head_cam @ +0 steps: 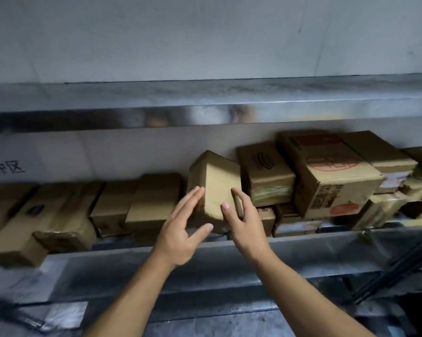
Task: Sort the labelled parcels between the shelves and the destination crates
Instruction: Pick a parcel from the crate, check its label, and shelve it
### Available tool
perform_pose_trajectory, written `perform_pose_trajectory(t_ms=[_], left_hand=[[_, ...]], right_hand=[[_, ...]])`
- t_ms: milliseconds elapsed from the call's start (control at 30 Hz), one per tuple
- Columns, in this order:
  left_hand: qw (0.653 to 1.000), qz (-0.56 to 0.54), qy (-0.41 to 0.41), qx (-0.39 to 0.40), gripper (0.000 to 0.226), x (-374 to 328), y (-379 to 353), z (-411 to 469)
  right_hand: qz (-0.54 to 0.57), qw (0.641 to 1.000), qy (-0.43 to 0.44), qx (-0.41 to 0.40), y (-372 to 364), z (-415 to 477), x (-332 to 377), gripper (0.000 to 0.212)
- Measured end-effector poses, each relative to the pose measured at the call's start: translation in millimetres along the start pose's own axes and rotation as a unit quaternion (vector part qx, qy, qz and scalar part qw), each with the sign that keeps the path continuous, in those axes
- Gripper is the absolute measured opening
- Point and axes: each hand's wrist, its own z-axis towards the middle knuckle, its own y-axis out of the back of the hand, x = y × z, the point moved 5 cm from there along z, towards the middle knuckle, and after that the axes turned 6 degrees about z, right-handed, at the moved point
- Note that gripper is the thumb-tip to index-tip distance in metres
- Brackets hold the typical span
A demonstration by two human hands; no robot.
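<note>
Parcel [217, 186], one; left hand [180, 237], right hand [244, 229]

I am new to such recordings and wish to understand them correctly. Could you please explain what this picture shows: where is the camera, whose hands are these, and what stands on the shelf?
There is no machine here: a person works with two bare hands. The single picture comes from a camera worn on the person's head, looking forward and down, so the arms enter from below. In front is a metal shelf holding a row of cardboard parcels, some stacked. In the middle, one plain brown box stands tilted. The left hand reaches its left side with straight fingers; the right hand is at its right edge, thumb before its front face. Whether they already grip it is unclear. Right of it sits a bigger box with red print.
</note>
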Motion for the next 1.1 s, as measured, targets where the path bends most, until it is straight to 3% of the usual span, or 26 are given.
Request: perform_pose_trajectory(t_ms=[100, 167, 333, 433, 533, 667, 800, 867, 1100], left_hand=[[0.982, -0.157, 0.052, -0.087, 0.062, -7, 11, -13], [0.965, -0.187, 0.111, -0.148, 0.056, -5, 19, -22], [0.931, -0.263, 0.197, -0.162, 0.059, 7, 32, -44], [0.935, -0.216, 0.196, -0.204, 0.062, 15, 56, -64], [0.945, -0.118, 0.202, -0.23, 0.071, 23, 84, -81], [0.943, -0.122, 0.181, -0.249, 0.057, 29, 126, -106], [0.926, -0.057, 0.185, -0.323, 0.052, 38, 187, -139], [0.917, -0.02, 0.2, -0.346, 0.055, 48, 214, -158], [0.898, -0.081, 0.241, -0.359, 0.062, 80, 285, -234]], right_hand=[[0.114, 0.993, -0.008, 0.004, 3, -10, 3, 0.052], [0.174, 0.984, -0.014, 0.04, 0, -15, 8, 0.041], [0.19, 0.973, 0.003, 0.133, -26, -28, 23, 0.035], [0.085, 0.983, 0.037, 0.157, -50, -30, 38, 0.032], [0.063, 0.979, 0.038, 0.192, -83, -36, 54, 0.058], [0.168, 0.959, 0.037, 0.226, -138, -50, 68, 0.056], [0.286, 0.92, -0.009, 0.269, -196, -68, 75, 0.077], [0.323, 0.899, -0.032, 0.294, -226, -83, 82, 0.068], [0.319, 0.872, -0.017, 0.37, -328, -128, 101, 0.056]])
